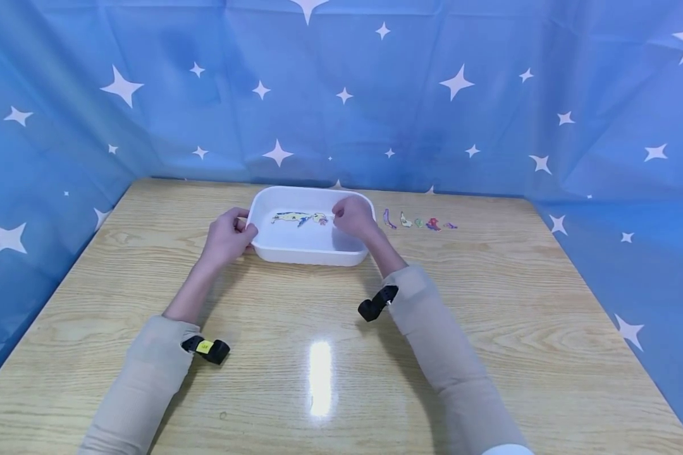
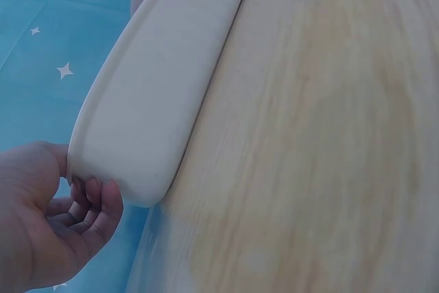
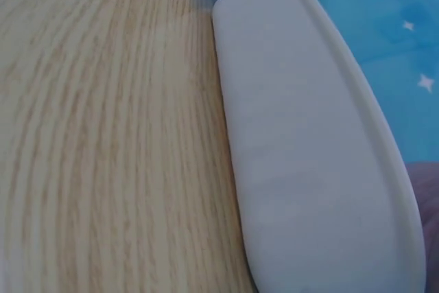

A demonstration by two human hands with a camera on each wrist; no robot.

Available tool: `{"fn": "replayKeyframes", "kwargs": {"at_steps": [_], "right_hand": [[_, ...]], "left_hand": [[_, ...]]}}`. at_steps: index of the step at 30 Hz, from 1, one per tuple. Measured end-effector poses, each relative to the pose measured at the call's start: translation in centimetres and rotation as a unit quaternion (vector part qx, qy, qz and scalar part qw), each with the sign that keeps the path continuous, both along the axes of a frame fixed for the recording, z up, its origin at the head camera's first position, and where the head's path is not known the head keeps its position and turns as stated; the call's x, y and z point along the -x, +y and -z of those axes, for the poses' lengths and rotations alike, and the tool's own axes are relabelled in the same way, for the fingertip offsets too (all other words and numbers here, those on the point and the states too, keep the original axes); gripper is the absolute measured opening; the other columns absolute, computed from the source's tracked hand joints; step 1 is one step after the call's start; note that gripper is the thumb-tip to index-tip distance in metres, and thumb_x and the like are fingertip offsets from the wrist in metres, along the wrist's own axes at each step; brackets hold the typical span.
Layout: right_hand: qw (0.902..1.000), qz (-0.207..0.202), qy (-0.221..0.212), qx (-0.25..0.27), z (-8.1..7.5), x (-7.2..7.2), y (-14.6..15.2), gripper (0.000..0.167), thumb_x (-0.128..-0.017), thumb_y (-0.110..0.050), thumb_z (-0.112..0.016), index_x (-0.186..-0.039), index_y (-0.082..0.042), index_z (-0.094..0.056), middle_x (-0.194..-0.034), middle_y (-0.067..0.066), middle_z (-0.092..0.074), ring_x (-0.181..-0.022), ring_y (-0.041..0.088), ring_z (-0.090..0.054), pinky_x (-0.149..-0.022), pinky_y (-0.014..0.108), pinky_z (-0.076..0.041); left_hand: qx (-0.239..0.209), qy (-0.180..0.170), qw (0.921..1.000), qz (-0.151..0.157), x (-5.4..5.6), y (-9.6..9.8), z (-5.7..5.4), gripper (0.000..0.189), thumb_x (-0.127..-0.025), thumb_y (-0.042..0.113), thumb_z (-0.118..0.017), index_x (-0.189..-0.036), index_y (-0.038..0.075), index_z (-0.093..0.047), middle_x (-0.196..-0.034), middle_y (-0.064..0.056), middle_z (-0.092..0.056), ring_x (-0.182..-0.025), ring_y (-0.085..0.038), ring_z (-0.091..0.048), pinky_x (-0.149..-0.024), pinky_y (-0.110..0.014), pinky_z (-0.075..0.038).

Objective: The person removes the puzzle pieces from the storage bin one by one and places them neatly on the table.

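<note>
A white rectangular plastic tub (image 1: 307,256) stands on the table. My left hand (image 1: 226,240) grips its left end, thumb over the rim and fingers curled beneath it, as the left wrist view (image 2: 68,214) also shows. Over the right part of the tub is my right hand (image 1: 354,217), fingers bent downward. Whether anything lies between those fingertips is hidden. Flat, irregular cut pieces in yellow and blue (image 1: 289,217) lie in a line on the tub's floor, with a yellow and pink piece (image 1: 320,218) closest to the right fingers. In the right wrist view the tub wall (image 3: 309,135) hides most of that hand.
Right of the tub, several small coloured pieces lie in a row on the wooden table (image 1: 250,379): a purple one (image 1: 388,219), a pale one (image 1: 406,220), a green one (image 1: 418,222) and a red one (image 1: 433,224) among them. A blue star-patterned cloth (image 1: 341,126) hangs behind.
</note>
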State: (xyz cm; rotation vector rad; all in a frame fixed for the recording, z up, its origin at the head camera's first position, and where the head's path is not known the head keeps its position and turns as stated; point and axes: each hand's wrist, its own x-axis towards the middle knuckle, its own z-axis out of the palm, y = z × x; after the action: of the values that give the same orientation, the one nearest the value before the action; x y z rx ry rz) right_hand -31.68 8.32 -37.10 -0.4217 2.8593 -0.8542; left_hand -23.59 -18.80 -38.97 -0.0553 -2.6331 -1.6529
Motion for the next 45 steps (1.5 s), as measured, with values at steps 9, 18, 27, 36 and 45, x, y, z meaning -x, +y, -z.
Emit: {"fn": "replayKeyframes", "kwargs": {"at_steps": [9, 18, 27, 36, 45], "right_hand": [[0.9975, -0.013, -0.021, 0.067, 0.53, -0.20, -0.39, 0.025, -0.088, 0.006, -0.062, -0.112, 0.009, -0.071, -0.103, 0.022, -0.072, -0.092, 0.027, -0.067, -0.073, 0.023, -0.053], [0.9966, 0.021, -0.042, 0.068, 0.65, -0.38, -0.36, 0.024, -0.086, 0.003, -0.065, -0.109, 0.008, -0.069, -0.090, 0.016, -0.071, -0.072, 0.018, -0.061, -0.061, 0.019, -0.046], [0.9975, 0.033, -0.040, 0.048, 1.02, -0.25, -0.25, 0.009, -0.084, 0.000, -0.070, -0.092, 0.002, -0.072, -0.069, 0.004, -0.062, -0.064, 0.014, -0.054, -0.058, 0.020, -0.042], [0.9975, 0.027, -0.046, 0.046, 0.84, -0.46, -0.29, 0.009, -0.087, -0.008, -0.076, -0.089, 0.001, -0.074, -0.071, 0.006, -0.065, -0.067, 0.015, -0.057, -0.063, 0.022, -0.047], [0.9903, 0.026, -0.075, 0.114, 0.59, -0.55, -0.27, 0.013, -0.091, -0.010, -0.074, -0.090, 0.002, -0.068, -0.075, 0.011, -0.069, -0.064, 0.015, -0.064, -0.061, 0.023, -0.056]], "left_hand": [[-0.001, -0.002, 1.0000, -0.004, -0.04, -0.13, 0.08, 0.042, -0.097, 0.007, -0.052, -0.135, -0.011, -0.051, -0.086, -0.014, -0.050, -0.073, -0.028, -0.060, -0.067, -0.033, -0.064], [0.000, -0.002, 1.0000, -0.007, 0.06, -0.12, 0.11, 0.041, -0.097, 0.006, -0.051, -0.134, -0.011, -0.052, -0.086, -0.014, -0.051, -0.073, -0.029, -0.061, -0.066, -0.033, -0.064], [-0.001, 0.000, 1.0000, -0.005, 0.17, -0.02, 0.10, 0.040, -0.097, 0.006, -0.052, -0.133, -0.011, -0.053, -0.085, -0.013, -0.051, -0.073, -0.029, -0.060, -0.066, -0.033, -0.064], [0.003, 0.000, 1.0000, -0.005, 0.31, -0.08, 0.09, 0.040, -0.097, 0.006, -0.051, -0.133, -0.011, -0.053, -0.084, -0.013, -0.051, -0.073, -0.032, -0.061, -0.066, -0.033, -0.064], [0.003, 0.003, 1.0000, -0.006, 0.29, -0.04, 0.05, 0.040, -0.096, 0.006, -0.052, -0.132, -0.011, -0.053, -0.084, -0.013, -0.051, -0.073, -0.030, -0.061, -0.066, -0.034, -0.065]]}}
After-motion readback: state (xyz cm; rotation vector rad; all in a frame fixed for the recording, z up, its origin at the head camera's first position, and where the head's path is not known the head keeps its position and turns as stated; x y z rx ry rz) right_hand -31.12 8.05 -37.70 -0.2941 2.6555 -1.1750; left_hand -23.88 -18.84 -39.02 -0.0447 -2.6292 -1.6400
